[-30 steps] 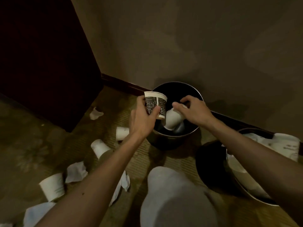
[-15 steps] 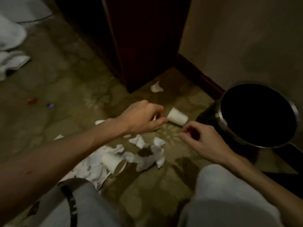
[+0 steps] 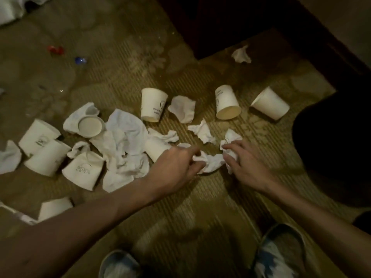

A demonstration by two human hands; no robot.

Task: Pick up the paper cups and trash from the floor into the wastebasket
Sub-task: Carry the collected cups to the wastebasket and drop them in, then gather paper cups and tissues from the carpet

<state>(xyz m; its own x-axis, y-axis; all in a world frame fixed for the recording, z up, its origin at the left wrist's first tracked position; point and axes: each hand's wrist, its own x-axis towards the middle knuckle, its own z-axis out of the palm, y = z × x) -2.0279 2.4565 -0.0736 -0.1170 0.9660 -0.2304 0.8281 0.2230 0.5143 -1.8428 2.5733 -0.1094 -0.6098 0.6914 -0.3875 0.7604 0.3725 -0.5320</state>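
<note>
- Left hand (image 3: 176, 165): pinching crumpled white tissue paper (image 3: 212, 164) on the patterned carpet floor (image 3: 200, 207).
- Right hand (image 3: 248, 163): fingers curled on the same tissue cluster.
- White paper cups (image 3: 153, 105): several, toppled, scattered on the floor.
- Progress: most litter apparently uncollected; wastebasket not identifiable.

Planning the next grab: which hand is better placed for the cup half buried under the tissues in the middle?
Left, I think. The left hand lies beside that cup, nearly touching it; the right hand sits farther off, across the crumpled tissue both hands grip.
</note>
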